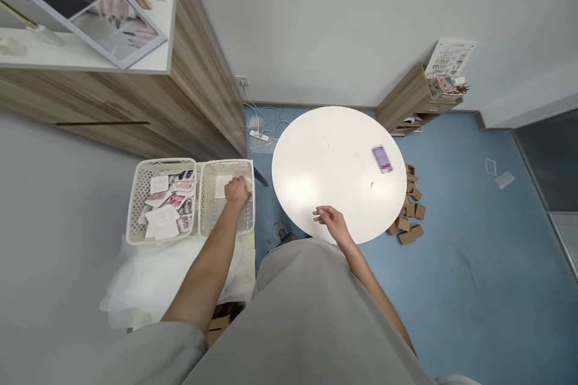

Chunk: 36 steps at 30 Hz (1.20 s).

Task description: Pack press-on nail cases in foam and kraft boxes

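At the left, my left hand (237, 190) reaches into the right one of two white plastic baskets (205, 198). Its fingers are curled at the clear plastic items (219, 216) inside; what they grip, if anything, is hidden. My right hand (332, 221) hovers over the near edge of the white round table (334, 156), fingers slightly bent and apart, holding nothing. The other basket (139, 198) holds printed cards and small packets (176, 200). A blurred purple object (382, 159) lies on the table's right side.
A wooden cabinet (198, 66) with a framed picture stands at the upper left. Small brown boxes (409, 234) lie on the floor right of the table. A low shelf (406, 96) stands by the wall. White cables and a power strip (259, 136) lie behind the table.
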Each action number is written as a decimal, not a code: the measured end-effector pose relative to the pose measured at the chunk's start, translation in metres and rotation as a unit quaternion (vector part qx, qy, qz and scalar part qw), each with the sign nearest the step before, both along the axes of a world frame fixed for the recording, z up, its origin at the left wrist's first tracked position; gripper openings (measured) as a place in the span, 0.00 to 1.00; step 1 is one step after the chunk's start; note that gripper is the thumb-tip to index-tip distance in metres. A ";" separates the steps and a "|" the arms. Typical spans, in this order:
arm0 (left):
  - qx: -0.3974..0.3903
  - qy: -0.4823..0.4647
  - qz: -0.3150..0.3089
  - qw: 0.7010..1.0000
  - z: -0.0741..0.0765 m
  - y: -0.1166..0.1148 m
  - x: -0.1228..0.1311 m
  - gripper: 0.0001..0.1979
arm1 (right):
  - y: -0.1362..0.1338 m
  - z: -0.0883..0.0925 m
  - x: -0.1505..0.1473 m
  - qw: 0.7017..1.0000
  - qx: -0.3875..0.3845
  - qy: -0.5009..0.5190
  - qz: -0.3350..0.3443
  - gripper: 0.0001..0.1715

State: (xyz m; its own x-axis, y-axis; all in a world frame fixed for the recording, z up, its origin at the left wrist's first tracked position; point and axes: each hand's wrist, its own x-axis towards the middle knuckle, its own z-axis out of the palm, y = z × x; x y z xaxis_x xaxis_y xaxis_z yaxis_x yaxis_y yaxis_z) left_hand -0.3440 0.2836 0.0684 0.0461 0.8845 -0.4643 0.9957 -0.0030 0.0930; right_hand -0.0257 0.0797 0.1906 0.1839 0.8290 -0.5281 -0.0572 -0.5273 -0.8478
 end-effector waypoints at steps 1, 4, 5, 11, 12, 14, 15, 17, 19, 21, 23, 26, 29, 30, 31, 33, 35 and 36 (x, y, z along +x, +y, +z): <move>0.006 0.002 0.004 1.000 0.006 0.001 0.000 0.31 | -0.001 0.000 0.002 1.000 0.001 0.003 0.004 0.29; 0.049 -0.020 0.044 0.998 0.030 -0.001 -0.004 0.32 | -0.005 -0.001 0.008 1.000 0.004 0.011 0.009 0.28; 0.069 -0.047 0.069 0.994 0.040 -0.005 -0.004 0.34 | -0.006 -0.001 0.010 1.000 0.005 0.014 0.010 0.28; -0.006 -0.474 0.230 0.850 0.094 -0.063 0.042 0.47 | -0.001 -0.002 0.022 0.999 0.020 0.039 0.024 0.30; -0.048 -0.530 0.234 0.814 0.100 -0.076 0.057 0.48 | 0.001 -0.001 0.024 0.998 0.028 0.047 0.032 0.31; -0.120 -0.593 0.232 0.762 0.108 -0.102 0.088 0.49 | 0.005 0.004 0.026 0.995 0.045 0.064 0.059 0.35; -0.147 -0.610 0.230 0.744 0.111 -0.113 0.103 0.49 | 0.006 0.006 0.027 0.994 0.050 0.066 0.067 0.38; -0.182 -0.631 0.224 0.720 0.115 -0.131 0.128 0.48 | 0.008 0.010 0.032 0.992 0.061 0.061 0.094 0.42; -0.196 -0.643 0.222 0.707 0.118 -0.143 0.145 0.47 | 0.006 0.014 0.038 0.988 0.070 0.067 0.119 0.43; -0.207 -0.641 0.226 0.704 0.120 -0.149 0.155 0.46 | 0.002 0.017 0.045 0.985 0.071 0.085 0.135 0.43; -0.222 -0.629 0.227 0.709 0.122 -0.153 0.161 0.45 | -0.004 0.020 0.053 0.983 0.063 0.104 0.141 0.43; -0.231 -0.615 0.221 0.721 0.126 -0.157 0.166 0.46 | -0.012 0.020 0.061 0.982 0.047 0.120 0.141 0.45; -0.227 -0.605 0.218 0.732 0.129 -0.161 0.171 0.47 | -0.017 0.017 0.066 0.980 0.042 0.132 0.141 0.46; -0.226 -0.601 0.216 0.735 0.129 -0.162 0.173 0.47 | -0.018 0.015 0.068 0.980 0.045 0.135 0.141 0.47; -0.226 -0.599 0.212 0.738 0.130 -0.163 0.174 0.47 | -0.019 0.013 0.069 0.979 0.047 0.137 0.143 0.48; -0.221 -0.599 0.195 0.745 0.133 -0.165 0.177 0.46 | -0.022 0.010 0.072 0.978 0.051 0.136 0.148 0.52; -0.209 -0.602 0.173 0.751 0.135 -0.167 0.179 0.44 | -0.024 0.008 0.076 0.978 0.058 0.122 0.157 0.55; -0.202 -0.604 0.160 0.754 0.137 -0.168 0.180 0.43 | -0.025 0.008 0.078 0.978 0.065 0.113 0.164 0.56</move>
